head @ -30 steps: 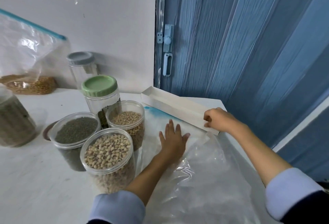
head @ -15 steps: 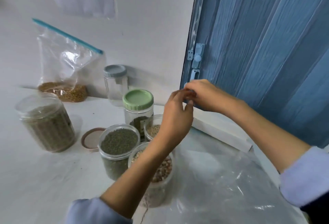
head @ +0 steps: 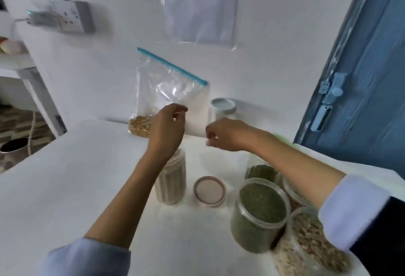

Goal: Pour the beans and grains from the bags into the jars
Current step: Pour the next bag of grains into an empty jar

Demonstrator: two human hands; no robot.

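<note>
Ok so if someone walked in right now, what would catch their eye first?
Probably the two hands raised mid-table, the left hand and right hand, reaching toward the zip bag with the blue seal, which leans on the back wall with brown grain at its bottom. Next, the open jar of green beans at front right, beside a loose lid lying flat on the white table.

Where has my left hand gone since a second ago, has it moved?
Yes. The left hand left the flat empty bag and now reaches toward the zip bag against the wall.

wall sheet, print blurred, no readable text
</note>
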